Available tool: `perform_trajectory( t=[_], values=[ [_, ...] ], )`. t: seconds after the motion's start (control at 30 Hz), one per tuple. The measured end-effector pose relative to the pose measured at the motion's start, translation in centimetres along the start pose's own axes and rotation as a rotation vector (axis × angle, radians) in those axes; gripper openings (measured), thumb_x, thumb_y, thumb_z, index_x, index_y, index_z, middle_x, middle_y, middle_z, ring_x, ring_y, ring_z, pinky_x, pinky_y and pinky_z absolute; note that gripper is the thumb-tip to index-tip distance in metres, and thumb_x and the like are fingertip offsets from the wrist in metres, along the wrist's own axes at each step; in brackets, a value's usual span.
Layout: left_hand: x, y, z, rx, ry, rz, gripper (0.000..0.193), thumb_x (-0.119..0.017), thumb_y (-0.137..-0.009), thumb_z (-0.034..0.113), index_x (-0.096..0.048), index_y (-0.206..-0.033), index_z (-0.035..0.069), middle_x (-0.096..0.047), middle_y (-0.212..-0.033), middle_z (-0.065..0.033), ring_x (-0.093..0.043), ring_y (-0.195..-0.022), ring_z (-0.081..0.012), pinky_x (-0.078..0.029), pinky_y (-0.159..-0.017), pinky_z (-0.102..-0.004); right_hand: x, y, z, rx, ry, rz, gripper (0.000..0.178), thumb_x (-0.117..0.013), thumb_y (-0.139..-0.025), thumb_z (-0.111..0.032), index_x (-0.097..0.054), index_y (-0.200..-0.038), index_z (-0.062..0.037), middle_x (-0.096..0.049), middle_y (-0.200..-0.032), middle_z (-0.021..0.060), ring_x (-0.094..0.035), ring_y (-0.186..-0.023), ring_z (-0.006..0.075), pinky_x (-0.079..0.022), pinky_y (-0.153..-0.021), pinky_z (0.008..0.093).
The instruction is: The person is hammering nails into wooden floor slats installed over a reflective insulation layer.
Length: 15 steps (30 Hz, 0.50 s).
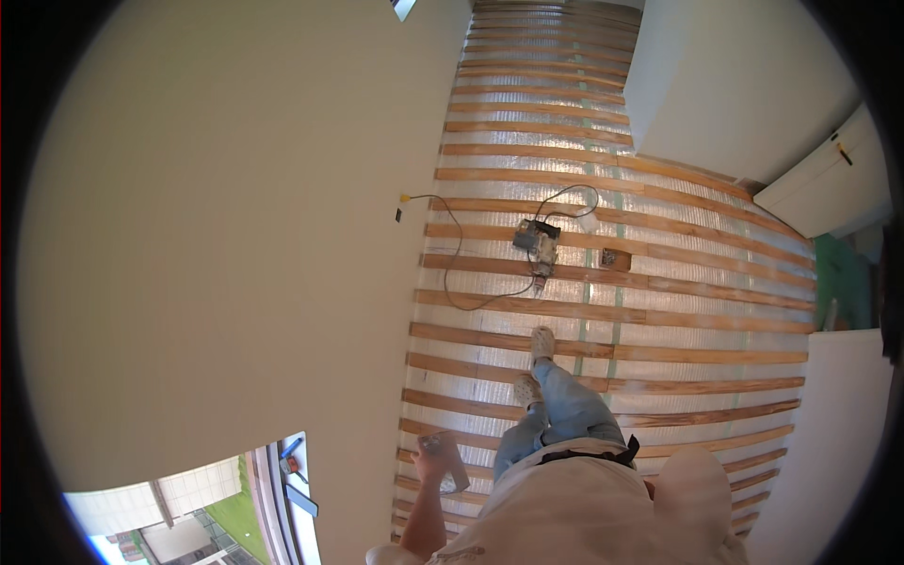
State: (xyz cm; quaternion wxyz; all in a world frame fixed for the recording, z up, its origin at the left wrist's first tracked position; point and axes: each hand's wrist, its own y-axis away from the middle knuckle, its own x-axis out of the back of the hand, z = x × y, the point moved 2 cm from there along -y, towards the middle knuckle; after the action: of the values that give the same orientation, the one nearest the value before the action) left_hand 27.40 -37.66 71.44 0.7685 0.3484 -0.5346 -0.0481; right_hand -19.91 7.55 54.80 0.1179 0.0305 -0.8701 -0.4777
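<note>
My left hand, low in the view beside my body, is closed round the side of a small greyish box. Something grey shows at the box's upper end; I cannot make out what it is. On my right side only the pale sleeve is visible, and the right hand is hidden from sight. Ahead of my feet a corded power tool, drill-like in shape, lies across the wooden battens. To its right a small open cardboard box holds small dark pieces.
Wooden battens cross the floor in rows over silvery foil. From the tool a dark cable loops to a yellow plug by the left wall. A windowsill with several small items is at lower left, a white door at right.
</note>
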Motion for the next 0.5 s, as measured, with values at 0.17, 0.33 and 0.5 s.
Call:
perform_trajectory(
  t=[0.17, 0.33, 0.5],
  values=[
    [0.2, -1.8, 0.0, -0.081, -0.055, 0.022, 0.100, -0.082, -0.059, 0.041, -0.031, -0.142, 0.016, -0.044, -0.121, -0.0304, -0.051, -0.109, -0.0467, -0.046, -0.090, -0.0500, 3.5, -1.8, -10.6, -0.350, 0.316, -0.340, 0.021, -0.068, -0.073, -0.021, -0.071, -0.081, -0.0019, -0.070, -0.079, 0.0147, -0.069, -0.072, 0.0264, -0.053, -0.065, 0.0383],
    [-1.5, -4.4, -2.2, -0.226, 0.181, 0.184, 0.102, -0.085, -0.056, 0.034, -0.030, -0.140, 0.016, -0.045, -0.119, -0.0296, -0.050, -0.111, -0.0462, -0.046, -0.090, -0.0525, 9.4, -13.5, -27.4, -0.344, 0.235, -0.114, 0.019, -0.065, -0.076, -0.014, -0.067, -0.077, 0.0048, -0.066, -0.068, 0.0160, -0.068, -0.062, 0.0273, -0.055, -0.057, 0.0413],
    [2.5, -5.0, 4.2, 0.101, 0.004, 0.008, 0.111, -0.087, -0.053, 0.034, -0.025, -0.144, 0.016, -0.042, -0.123, -0.0303, -0.049, -0.112, -0.0459, -0.046, -0.091, -0.0517, 16.9, -20.0, -31.3, -0.014, 0.173, 0.187, 0.020, -0.053, -0.079, -0.009, -0.062, -0.079, 0.0097, -0.065, -0.066, 0.0190, -0.068, -0.058, 0.0288, -0.055, -0.050, 0.0407]
  ],
)
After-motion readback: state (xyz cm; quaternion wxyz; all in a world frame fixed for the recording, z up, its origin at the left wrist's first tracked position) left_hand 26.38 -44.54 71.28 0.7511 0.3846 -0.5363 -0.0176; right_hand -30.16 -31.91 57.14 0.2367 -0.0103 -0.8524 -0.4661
